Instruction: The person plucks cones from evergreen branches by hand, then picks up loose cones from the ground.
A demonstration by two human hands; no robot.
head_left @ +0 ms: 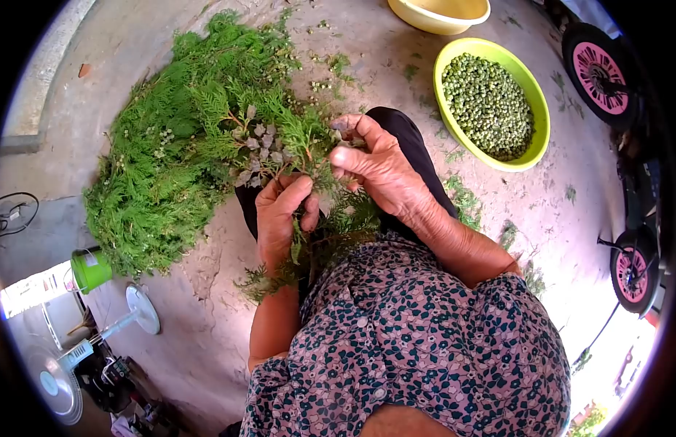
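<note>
A leafy evergreen branch (305,138) with a cluster of grey-brown open cones (263,149) lies across my lap. My left hand (285,207) is closed around its stems below the cones. To the right, my right hand (367,154) pinches at the branch's right side, thumb and fingers close together; what lies between the fingertips is too small to name. A large pile of green branches (163,167) spreads on the floor to the left. The yellow-green basin (543,127) at the upper right holds many small round green cones (487,105).
A pale yellow basin (440,16) stands at the top edge. A pink-wheeled cycle (633,189) is at the right. At the lower left are a green bucket (92,270) and a standing fan (76,355). Leaf scraps litter the concrete floor (381,69).
</note>
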